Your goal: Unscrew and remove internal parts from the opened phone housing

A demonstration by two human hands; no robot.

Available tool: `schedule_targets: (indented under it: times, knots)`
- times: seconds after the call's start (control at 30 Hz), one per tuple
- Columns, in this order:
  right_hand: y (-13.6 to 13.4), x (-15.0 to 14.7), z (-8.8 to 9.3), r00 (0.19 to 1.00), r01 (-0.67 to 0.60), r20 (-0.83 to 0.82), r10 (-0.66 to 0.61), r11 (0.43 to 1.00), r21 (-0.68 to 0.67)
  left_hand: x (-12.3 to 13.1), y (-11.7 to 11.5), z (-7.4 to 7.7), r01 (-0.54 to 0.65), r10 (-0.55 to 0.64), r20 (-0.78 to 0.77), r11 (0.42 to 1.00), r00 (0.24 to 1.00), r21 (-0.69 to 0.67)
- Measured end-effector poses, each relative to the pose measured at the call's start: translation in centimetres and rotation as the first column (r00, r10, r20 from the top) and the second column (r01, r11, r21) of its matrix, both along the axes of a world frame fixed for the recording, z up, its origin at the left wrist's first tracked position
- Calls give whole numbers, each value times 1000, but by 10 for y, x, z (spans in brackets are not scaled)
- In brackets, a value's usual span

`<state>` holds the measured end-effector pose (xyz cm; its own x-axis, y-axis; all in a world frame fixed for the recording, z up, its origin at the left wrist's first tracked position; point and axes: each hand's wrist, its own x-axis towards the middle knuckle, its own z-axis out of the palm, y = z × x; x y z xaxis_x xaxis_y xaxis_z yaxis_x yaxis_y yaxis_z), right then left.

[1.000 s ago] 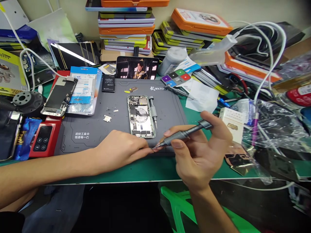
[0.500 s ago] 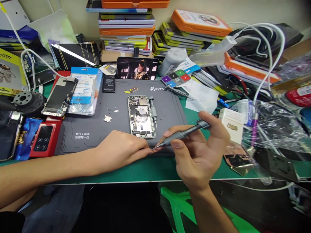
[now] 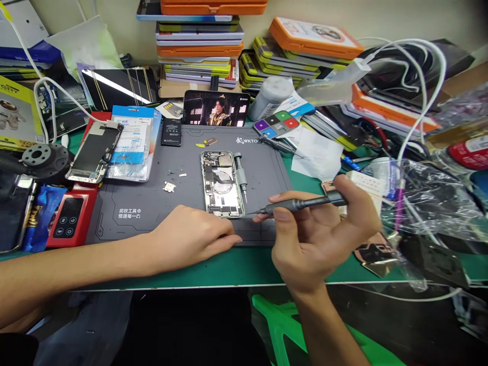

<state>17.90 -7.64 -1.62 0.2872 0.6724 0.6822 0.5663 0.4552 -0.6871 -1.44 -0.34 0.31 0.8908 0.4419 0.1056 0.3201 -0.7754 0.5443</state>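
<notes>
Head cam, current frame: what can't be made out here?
All head view:
- Screwdriver in right hand: tip too small to tell the bit type or whether a screw is on it.
- Left hand: fingertips lie at the mat edge; the hand itself hides anything held.
- Open phone: internals too small to tell which screws remain.
- Loose parts: too small to identify.

White brand mark (image 3: 247,140) "WKTO" – its end hidden behind a black tool – on the far edge of the grey work mat (image 3: 171,203), two lines of small white Chinese characters (image 3: 128,213) near its near-left corner – too fine to read surely, packaging print at left illegible
</notes>
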Motion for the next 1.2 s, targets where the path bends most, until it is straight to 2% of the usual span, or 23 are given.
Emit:
schedule_targets:
  times: [0.23,0.67,0.9,0.97,1.07,1.2]
  knots:
    - [1,3,-8,986,-68,156,67,998,3,0,-2,0,4,-4,-6,1000,1000,23]
    - [4,3,-9,983,-105,152,105,994,-11,1,-2,1,10,-10,-4,1000,1000,26]
    - [-1,5,-11,973,-95,207,104,994,-51,1,-2,1,11,-11,-1,1000,1000,25]
    - [-2,5,-13,969,-73,235,79,997,-34,1,-1,1,12,-12,0,999,1000,30]
    - [-4,8,-15,943,17,332,-31,999,47,1,-1,2,16,-16,5,999,1000,28]
    - [-6,12,-12,931,69,356,-75,997,30,1,-1,2,17,-17,6,1000,1000,26]
